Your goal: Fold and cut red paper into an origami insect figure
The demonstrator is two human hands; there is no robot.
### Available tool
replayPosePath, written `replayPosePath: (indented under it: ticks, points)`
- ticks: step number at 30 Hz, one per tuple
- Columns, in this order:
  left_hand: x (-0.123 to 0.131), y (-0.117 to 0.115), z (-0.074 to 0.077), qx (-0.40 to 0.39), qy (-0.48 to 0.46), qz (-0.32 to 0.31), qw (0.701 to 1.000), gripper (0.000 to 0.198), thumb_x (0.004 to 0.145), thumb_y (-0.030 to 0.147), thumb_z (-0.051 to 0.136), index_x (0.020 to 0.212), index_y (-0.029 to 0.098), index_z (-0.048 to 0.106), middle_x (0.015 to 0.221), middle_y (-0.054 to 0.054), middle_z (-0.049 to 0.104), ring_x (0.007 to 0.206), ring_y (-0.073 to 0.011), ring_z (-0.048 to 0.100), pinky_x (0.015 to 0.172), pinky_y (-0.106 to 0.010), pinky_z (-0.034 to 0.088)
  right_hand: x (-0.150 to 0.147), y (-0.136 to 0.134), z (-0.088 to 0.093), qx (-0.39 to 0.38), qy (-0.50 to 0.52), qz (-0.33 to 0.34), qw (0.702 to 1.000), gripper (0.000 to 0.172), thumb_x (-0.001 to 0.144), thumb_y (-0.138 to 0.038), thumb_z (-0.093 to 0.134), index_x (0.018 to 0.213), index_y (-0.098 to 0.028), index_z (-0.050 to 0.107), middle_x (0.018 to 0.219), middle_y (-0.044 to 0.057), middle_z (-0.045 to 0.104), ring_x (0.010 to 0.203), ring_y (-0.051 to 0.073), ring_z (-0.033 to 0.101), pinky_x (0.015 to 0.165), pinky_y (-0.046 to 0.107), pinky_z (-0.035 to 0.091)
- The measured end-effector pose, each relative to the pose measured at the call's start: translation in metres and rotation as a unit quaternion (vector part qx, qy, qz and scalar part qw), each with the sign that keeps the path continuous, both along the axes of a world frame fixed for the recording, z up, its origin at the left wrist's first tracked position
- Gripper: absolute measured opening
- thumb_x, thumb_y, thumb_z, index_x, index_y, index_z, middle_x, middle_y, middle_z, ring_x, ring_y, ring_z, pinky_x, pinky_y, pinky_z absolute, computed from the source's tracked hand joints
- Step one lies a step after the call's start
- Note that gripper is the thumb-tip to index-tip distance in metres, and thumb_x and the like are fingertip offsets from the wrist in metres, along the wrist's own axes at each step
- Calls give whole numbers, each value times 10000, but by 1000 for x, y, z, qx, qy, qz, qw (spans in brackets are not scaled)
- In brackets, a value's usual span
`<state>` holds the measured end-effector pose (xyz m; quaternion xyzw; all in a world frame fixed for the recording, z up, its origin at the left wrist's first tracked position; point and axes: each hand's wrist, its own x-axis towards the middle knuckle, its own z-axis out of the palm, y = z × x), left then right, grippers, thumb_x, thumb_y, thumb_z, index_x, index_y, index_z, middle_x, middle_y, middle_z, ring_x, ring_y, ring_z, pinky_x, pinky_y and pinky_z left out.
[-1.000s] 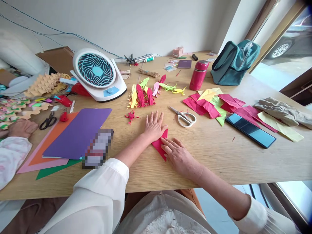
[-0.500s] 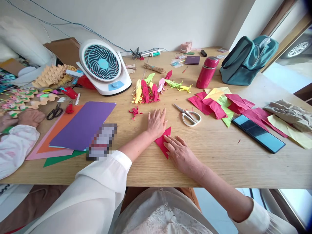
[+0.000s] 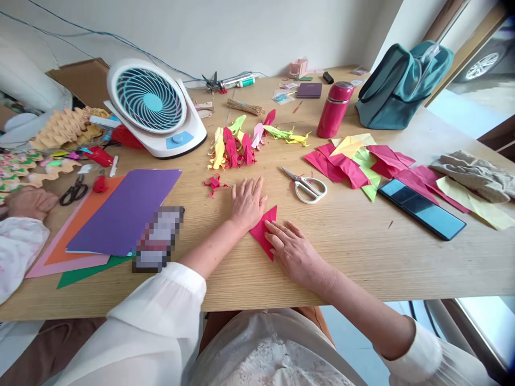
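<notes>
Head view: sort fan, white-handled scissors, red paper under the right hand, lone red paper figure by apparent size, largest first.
1. Fan
2. Red paper and white-handled scissors: too close to rank; right hand partly covers the paper
3. Lone paper figure

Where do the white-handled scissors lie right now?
In the head view, the white-handled scissors lie right of centre on the table, beyond the right hand and to the lower left of the creased red papers.
</notes>
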<state>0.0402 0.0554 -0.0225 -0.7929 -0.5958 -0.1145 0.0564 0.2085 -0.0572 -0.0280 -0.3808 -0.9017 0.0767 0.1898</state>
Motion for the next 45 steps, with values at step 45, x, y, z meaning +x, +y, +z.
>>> replayPosePath:
  ticks: [45]
  points:
    - [45, 8, 10, -59, -45, -12, 997, 607, 1009, 374, 368, 1567, 140, 319, 1627, -172, 329, 1523, -370, 221, 1211, -631, 143, 2, -2, 10, -25, -3, -28, 999, 374, 984, -164, 463, 1336, -162, 591, 1340, 157, 596, 1211, 308, 519, 1066, 493, 419]
